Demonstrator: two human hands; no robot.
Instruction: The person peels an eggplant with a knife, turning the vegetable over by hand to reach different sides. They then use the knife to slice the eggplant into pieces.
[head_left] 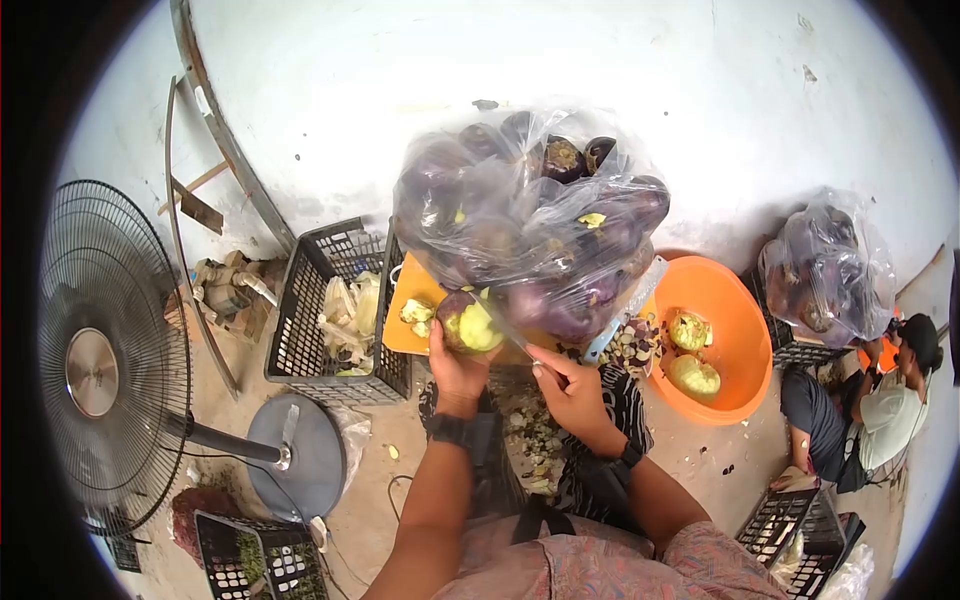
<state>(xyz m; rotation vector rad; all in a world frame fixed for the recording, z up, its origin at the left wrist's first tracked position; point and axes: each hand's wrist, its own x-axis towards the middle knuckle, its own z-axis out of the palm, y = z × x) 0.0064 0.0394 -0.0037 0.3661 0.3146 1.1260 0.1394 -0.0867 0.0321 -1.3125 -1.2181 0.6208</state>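
Nearest, the person's patterned shirt [560, 570] fills the bottom edge, and two bare forearms reach forward, a dark band on each wrist. The left hand [456, 372] has its grip curled partway around an eggplant [473, 328], which is held up at the near side of an orange board [400, 335]; part of its purple skin is off, showing pale yellow-green flesh. The right hand [578, 398] has its grip closed on the dark handle of a knife [514, 335]. The blade points toward the eggplant; whether its edge touches cannot be told. Pale scraps [533, 435] lie below, between the legs.

A pale peeled piece [417, 314] lies just left of the held eggplant. To the right, an orange basin [742, 345] holds two peeled eggplants [694, 377], with a heap of dark peelings [630, 345] near its left side.

Beyond the hands bulges a large clear bag [540, 225] full of dark eggplants. On the left are a black crate [335, 392] with crumpled plastic inside and a standing fan [92, 370]. Farther right, a second bag [835, 250] of eggplants sits on a crate near a seated person [885, 425]. A white wall [330, 90] stands behind.
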